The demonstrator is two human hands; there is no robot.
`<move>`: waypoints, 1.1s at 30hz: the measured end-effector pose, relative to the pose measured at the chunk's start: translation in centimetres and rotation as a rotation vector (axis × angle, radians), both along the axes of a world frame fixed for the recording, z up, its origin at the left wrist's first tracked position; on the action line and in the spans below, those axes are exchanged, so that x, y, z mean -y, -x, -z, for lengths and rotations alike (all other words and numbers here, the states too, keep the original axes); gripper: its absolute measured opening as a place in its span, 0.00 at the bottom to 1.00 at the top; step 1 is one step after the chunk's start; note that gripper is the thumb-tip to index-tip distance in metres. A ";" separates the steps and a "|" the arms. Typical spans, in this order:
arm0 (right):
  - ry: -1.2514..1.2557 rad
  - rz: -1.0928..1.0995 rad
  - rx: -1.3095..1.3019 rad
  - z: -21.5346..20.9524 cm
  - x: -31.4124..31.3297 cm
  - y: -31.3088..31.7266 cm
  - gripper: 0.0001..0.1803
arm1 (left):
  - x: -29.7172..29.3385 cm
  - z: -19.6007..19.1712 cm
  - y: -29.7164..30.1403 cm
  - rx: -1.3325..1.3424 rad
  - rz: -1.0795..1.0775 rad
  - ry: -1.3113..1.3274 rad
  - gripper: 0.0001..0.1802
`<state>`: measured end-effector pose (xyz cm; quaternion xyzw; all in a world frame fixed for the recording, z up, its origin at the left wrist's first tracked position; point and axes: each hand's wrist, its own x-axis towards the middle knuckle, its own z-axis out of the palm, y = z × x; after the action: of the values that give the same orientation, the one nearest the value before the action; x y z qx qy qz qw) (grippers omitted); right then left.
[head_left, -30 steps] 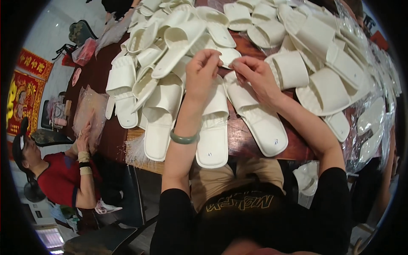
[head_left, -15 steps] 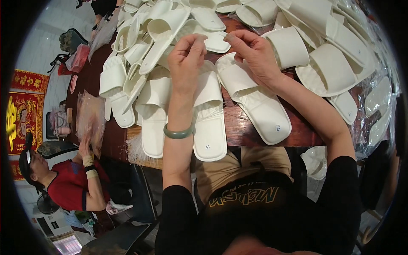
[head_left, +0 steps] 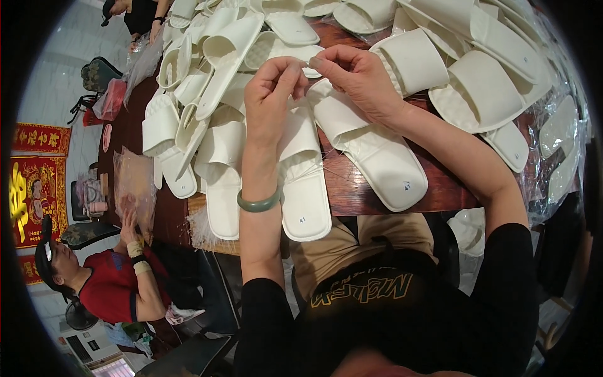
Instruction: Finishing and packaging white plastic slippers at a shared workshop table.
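Above the slippers my left hand [head_left: 274, 85] and my right hand [head_left: 358, 78] are raised with thumb and fingers pinched, the fingertips almost meeting. Whatever lies in either pinch is too small or thin to make out. A green bangle circles my left wrist. Beneath my left forearm is a white slipper [head_left: 306, 204], toe strap away from me. Another white slipper [head_left: 389, 173] lies under my right hand, angled toward the right, and a third slipper [head_left: 223, 201] rests left of my forearm.
White slippers [head_left: 226, 47] are heaped across the far side of the dark red table [head_left: 358, 188]. Thin clear plastic strands [head_left: 206, 229] hang at its near left edge. Clear plastic wrap [head_left: 568, 151] lies right. A person in red [head_left: 119, 279] handles a plastic bag [head_left: 134, 182] at left.
The view has shifted slightly. My two pinched hands have drawn a little closer together, and the slippers lie as before. At far left, another person has come further into view.
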<state>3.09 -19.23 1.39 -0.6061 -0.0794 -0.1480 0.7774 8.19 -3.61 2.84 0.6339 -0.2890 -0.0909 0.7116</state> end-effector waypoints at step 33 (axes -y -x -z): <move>-0.023 -0.042 -0.032 -0.4 0.0 0.2 0.09 | -0.3 0.2 -0.1 0.041 0.086 -0.085 0.10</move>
<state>2.85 -19.21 1.80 -0.5975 -0.0778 -0.1230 0.7886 8.29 -3.33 2.68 0.6523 -0.3265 -0.1206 0.6734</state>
